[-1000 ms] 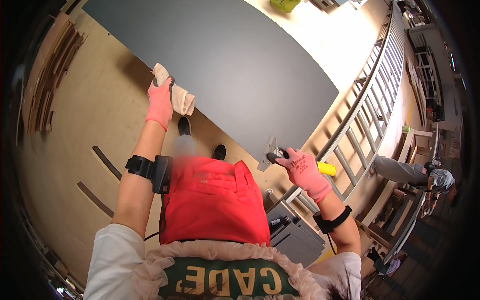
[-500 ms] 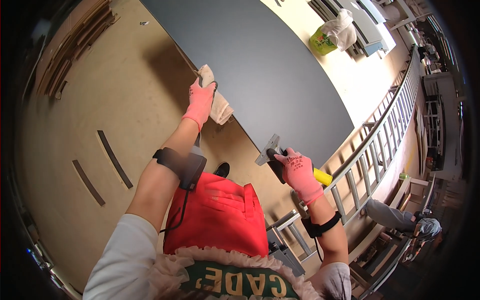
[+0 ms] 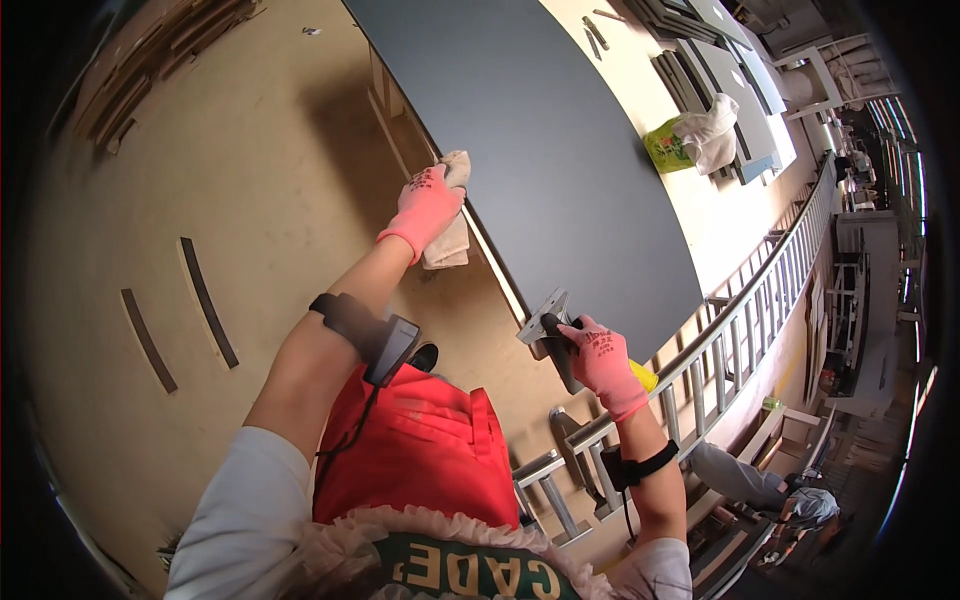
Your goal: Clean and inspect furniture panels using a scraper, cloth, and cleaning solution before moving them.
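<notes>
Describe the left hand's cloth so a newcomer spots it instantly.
Find the big dark grey panel, upper middle. At its left edge, a pink-gloved left hand holds the beige cloth. It's beige and held, unlike the white bundle by the green bag.

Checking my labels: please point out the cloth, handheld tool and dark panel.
Cloth (image 3: 447,246): head view, on its lower end.
Handheld tool (image 3: 546,315): head view, on its metal plate.
Dark panel (image 3: 568,180): head view, on its upper face.
</notes>
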Demonstrator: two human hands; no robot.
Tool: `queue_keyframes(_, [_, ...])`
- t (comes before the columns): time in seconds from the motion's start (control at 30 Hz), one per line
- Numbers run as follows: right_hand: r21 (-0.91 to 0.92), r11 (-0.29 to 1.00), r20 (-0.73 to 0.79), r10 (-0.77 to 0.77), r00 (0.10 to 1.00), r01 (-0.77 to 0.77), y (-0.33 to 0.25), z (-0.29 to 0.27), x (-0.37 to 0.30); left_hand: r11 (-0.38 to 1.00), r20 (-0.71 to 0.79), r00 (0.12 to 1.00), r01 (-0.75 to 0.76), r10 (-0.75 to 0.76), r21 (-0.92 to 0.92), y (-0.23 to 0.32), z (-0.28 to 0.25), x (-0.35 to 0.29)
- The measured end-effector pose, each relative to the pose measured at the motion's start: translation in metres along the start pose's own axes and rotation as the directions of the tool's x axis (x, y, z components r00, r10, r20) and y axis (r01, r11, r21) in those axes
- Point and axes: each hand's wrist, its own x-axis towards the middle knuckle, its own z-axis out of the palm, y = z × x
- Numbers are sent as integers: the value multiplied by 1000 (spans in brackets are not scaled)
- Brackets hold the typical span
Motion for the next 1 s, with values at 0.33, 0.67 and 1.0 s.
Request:
queue_keyframes(0.33, [-34, 987, -62, -158, 985, 156, -35, -48, 124, 864, -125, 968, 131, -217, -486, -104, -49, -48])
queue_keyframes(0.67, [-5, 987, -5, -162, 987, 162, -14, -54, 103, 910, -160, 896, -414, 414, 34, -102, -1, -137])
queue_keyframes(1.0, [-95, 976, -63, -203, 977, 196, -82, -109, 247, 311, 143, 318, -948, 937, 68, 10, 85, -31])
